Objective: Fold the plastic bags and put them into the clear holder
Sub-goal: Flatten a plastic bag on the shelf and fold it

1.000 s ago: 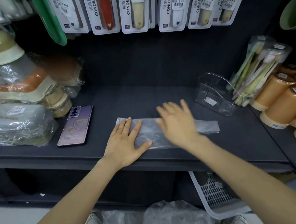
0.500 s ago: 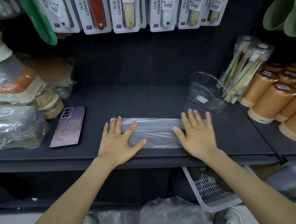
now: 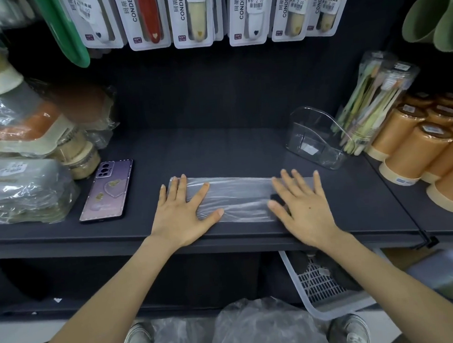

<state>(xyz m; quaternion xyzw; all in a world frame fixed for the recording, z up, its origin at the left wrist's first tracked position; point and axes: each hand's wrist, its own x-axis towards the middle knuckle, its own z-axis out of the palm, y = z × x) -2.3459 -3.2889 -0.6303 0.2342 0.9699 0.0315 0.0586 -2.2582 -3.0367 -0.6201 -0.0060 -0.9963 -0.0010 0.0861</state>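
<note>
Lying flat plastic bag (image 3: 238, 197), left hand (image 3: 183, 214) fingers, right hand (image 3: 304, 208) fingers pressing its ends

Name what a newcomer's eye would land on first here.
Two bare hands, the left hand and the right hand, press flat with fingers spread on a folded plastic bag near the front of the dark shelf. The clear holder stands farther back to the right, and a purple phone lies to the left.

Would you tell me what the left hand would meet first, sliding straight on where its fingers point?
The left hand looks free: past the plastic bag only bare shelf, then probably the back wall.
</note>
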